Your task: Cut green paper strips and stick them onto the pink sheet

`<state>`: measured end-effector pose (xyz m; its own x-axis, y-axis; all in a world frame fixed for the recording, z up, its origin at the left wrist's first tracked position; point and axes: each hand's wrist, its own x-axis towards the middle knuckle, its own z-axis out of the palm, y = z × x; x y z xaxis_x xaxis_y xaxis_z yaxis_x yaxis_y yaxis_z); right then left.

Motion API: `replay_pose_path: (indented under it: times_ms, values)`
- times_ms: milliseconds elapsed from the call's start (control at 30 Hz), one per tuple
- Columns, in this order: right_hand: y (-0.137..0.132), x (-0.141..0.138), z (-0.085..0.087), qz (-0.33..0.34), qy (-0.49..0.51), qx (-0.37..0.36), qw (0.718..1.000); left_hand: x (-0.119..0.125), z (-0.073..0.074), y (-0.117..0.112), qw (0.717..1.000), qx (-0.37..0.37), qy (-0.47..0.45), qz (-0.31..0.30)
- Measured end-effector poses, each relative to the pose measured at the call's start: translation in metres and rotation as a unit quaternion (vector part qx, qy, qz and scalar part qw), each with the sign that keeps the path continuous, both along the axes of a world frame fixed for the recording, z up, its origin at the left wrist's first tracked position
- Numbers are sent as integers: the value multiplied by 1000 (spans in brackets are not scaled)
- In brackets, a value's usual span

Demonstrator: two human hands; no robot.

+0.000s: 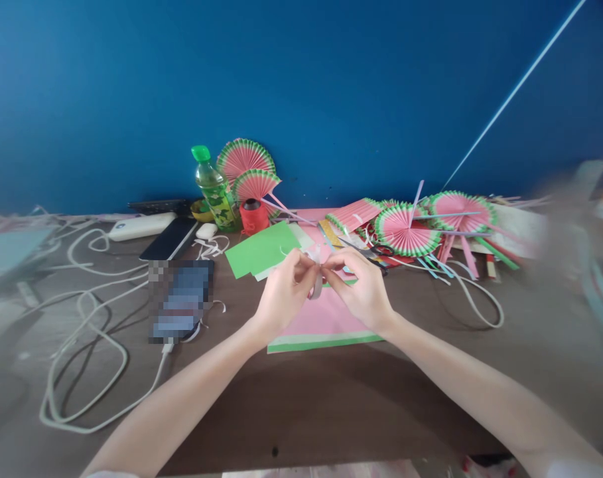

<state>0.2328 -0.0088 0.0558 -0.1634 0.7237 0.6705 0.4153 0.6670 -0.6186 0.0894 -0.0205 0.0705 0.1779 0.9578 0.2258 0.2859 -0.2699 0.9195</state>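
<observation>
Left hand [284, 295] and right hand [363, 289] meet fingertip to fingertip, both pinched on a small grey tape roll [318, 287] held just above a pink sheet [326, 325] on the brown table [331, 405]. Behind lie green paper [261, 249] and pleated fans [405, 229]. The bottle [214, 189] has a green patterned label, its print too small to read. A phone [180, 302] lies to the left.

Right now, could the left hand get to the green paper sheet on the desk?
Probably yes: the green paper sheet lies just beyond the left hand with nothing between, though that hand is pinching a small grey piece.
</observation>
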Motion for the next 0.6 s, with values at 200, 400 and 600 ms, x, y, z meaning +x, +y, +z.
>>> replay_pose_path:
  times_ms: [200, 400, 600]
  values:
    - [0, 1, -4, -7, -33, 91, 995, 1, -1, -1, 998, -26, -58, -6]
    - [1, 2, -6, 0, -53, 134, 990, 2, -1, -2, 994, -45, -98, -26]
    - [3, 4, -8, 2, -63, 158, 985, -1, -4, 0, 995, -55, -79, -24]
